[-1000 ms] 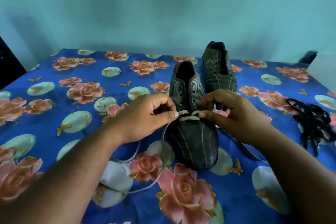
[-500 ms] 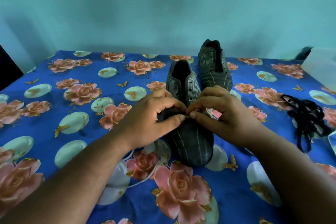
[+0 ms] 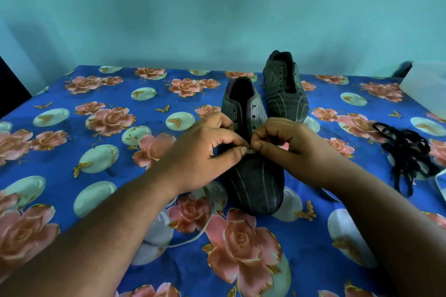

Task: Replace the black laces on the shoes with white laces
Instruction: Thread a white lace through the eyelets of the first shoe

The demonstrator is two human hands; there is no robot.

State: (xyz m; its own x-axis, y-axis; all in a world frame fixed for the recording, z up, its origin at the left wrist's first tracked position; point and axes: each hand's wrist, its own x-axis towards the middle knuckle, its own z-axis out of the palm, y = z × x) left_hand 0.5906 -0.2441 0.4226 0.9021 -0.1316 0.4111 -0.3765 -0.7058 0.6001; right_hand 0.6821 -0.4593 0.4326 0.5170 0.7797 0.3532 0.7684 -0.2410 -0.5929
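A dark striped shoe (image 3: pixel 255 181) stands in front of me, toe toward me, with a white lace (image 3: pixel 251 151) across its lowest eyelets. My left hand (image 3: pixel 202 152) and my right hand (image 3: pixel 289 149) meet over the shoe's tongue, each pinching the white lace between thumb and finger. The loose lace end (image 3: pixel 193 240) trails over the cloth below my left wrist. The second shoe (image 3: pixel 284 87), without laces, stands behind and to the right. The black laces (image 3: pixel 405 149) lie in a heap at the right.
The shoes rest on a blue cloth with pink roses (image 3: pixel 96 176). A white box (image 3: pixel 427 89) stands at the far right edge. A teal wall rises behind the surface. A dark object (image 3: pixel 9 89) is at the far left.
Both hands have come together over the shoe's middle, covering the white lace crossing that showed a second ago. The view has shifted slightly upward.
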